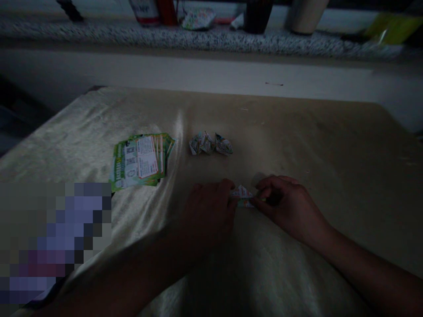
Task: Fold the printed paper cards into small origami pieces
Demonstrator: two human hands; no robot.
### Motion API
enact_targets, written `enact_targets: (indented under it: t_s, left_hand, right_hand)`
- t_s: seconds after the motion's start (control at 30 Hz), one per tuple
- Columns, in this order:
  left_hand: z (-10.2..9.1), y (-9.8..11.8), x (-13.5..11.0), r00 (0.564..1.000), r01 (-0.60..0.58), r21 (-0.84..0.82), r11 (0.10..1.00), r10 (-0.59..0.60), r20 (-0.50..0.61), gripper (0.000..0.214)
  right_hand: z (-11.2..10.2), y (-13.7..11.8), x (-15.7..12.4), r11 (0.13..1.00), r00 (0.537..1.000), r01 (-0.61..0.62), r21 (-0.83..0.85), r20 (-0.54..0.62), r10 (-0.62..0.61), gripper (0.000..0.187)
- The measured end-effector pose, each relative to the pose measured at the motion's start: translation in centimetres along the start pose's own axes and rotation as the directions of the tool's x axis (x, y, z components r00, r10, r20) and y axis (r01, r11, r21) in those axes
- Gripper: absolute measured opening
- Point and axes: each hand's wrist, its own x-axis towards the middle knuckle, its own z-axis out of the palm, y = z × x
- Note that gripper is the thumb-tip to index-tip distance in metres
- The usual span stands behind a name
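Note:
Between my two hands is a small folded piece of printed paper [243, 197], with a pointed top edge. My left hand [211, 207] grips its left end, fingers closed. At the right end, my right hand [284, 196] pinches the paper between thumb and fingers. Farther back on the table lie several folded paper pieces [206, 143] in a short row. To the left is a fanned stack of green printed leaflets [139, 160], the top one showing text and codes.
A pale, shiny cloth [330, 145] covers the table. A blurred-out pixelated object [66, 229] lies at the left front. Behind the table, a speckled stone ledge [109, 35] holds a dark cup [257, 15], a pale container [307, 15] and a yellow-green item [393, 28].

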Motion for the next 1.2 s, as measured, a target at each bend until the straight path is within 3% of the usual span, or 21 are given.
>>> enact_targets:
  t_s: [0.43, 0.7, 1.2]
  left_hand:
    - [-0.28, -0.43, 0.14, 0.998, -0.043, 0.054, 0.998, 0.041, 0.043, 0.019]
    - [-0.53, -0.22, 0.27, 0.996, -0.054, 0.064, 0.996, 0.049, 0.071, 0.021]
    - [-0.86, -0.49, 0.93, 0.992, -0.109, 0.066, 0.992, 0.104, 0.075, 0.018]
  right_hand:
    - [-0.05, 0.0, 0.09, 0.998, 0.999, 0.043, -0.053, 0.016, -0.042, 0.019]
    - [0.37, -0.59, 0.07, 0.981, 0.997, 0.082, -0.174, 0.008, -0.082, 0.034]
    - [0.21, -0.87, 0.48, 0.972, 0.996, 0.077, -0.221, 0.06, -0.065, 0.026]
